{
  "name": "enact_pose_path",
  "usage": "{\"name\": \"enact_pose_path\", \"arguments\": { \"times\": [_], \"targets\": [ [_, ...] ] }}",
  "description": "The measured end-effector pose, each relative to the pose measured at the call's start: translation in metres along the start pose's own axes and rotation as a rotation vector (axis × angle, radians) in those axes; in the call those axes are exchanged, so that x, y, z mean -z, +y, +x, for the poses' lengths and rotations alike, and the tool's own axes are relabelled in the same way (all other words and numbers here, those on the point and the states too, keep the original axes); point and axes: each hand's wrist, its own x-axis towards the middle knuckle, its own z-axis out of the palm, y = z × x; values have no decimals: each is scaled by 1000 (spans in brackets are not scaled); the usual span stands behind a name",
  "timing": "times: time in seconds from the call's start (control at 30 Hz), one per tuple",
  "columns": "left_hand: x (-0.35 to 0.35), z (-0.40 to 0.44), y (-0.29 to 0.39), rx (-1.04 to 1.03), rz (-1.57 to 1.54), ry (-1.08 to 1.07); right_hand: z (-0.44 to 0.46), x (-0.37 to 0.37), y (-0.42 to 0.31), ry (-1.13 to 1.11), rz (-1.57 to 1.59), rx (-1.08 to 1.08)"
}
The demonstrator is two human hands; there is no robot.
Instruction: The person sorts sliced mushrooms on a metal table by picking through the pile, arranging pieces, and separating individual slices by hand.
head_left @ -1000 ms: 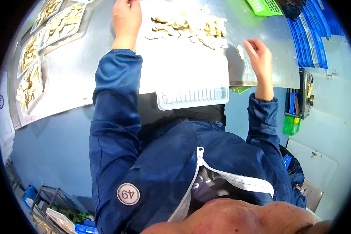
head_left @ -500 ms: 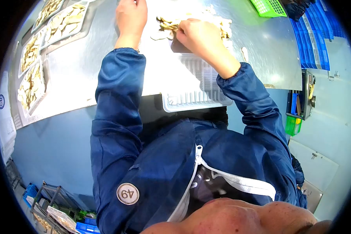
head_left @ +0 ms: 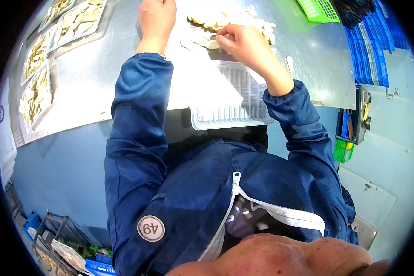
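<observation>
- Head view: right hand (head_left: pixel 239 39) held at pale slices (head_left: pixel 221 20) piled on desk (head_left: pixel 317 60); fingers curled, grip cannot be told.
- Left hand (head_left: pixel 157 18): held well apart, cut by frame; grip likewise.
- Clear plastic tray (head_left: pixel 232 120): set at desk's near edge.
- Slices: best pinched lightly.

Lit harshly, apparently from above, from beyond the frame. Burns out to white across the middle of the metal table (head_left: pixel 89 85) and much of the clear tray (head_left: pixel 232 120), bleaching detail from the pale slices (head_left: pixel 212 20). Drops into shadow beneath the right hand (head_left: pixel 246 42). Curves strongly towards the edges, fisheye-style, bowing the blue crates (head_left: pixel 369 57), then fades to black corners.
</observation>
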Motion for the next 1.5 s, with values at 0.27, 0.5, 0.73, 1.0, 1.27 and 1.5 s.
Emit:
{"name": "enact_pose_path", "arguments": {
  "times": [0.27,0.5,0.73,1.0,1.27,1.5],
  "targets": [
    [5,-1,17,87,2,-33,-2,-7,-17,48,-391,208],
    [1,0,5,39,49,-21,3,-10,-21,14,-401,171],
    [1,1,6,40,43,-18,5,-11,-14,81,-320,171],
    [1,0,11,63,29,-28,-5,15,2,-129,399,-140],
    [1,0,8,56,-1,-24,-6,11,-6,-138,438,-180],
    [2,0,8,55,-5,-20,-1,0,-25,231,-178,265]
  ]
}}
